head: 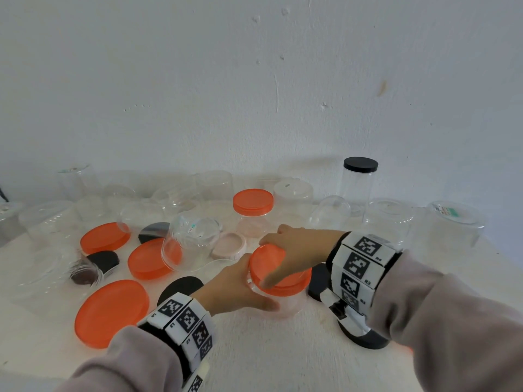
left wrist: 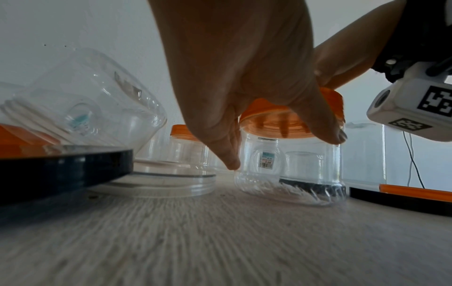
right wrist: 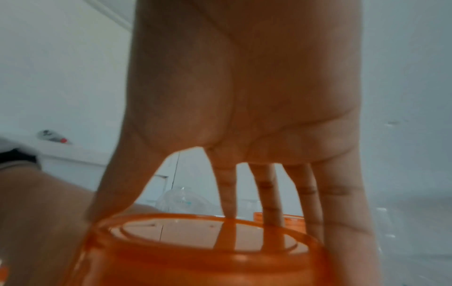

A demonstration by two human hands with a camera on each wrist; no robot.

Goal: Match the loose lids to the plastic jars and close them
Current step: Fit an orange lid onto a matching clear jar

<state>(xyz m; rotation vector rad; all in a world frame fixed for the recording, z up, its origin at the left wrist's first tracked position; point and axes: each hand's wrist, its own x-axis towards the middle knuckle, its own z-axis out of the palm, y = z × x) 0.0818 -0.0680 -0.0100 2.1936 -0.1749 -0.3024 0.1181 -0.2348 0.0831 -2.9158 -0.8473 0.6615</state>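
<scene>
- Your right hand covers a translucent orange lid on a clear, colourless jar.
- Loose lids: three flat orange lids, several black lids, one pale pink lid.
- Your wristbands carry black-and-white square code patterns; your sleeves are grey.
- The counter shows pale wood grain; the wall is white.

Pale table — jars, loose lids

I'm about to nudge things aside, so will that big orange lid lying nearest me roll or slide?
The big orange lid lies flat on the table, so it will probably slide, not roll. It looks like thin plastic, so likely light and fairly stiff.
</scene>
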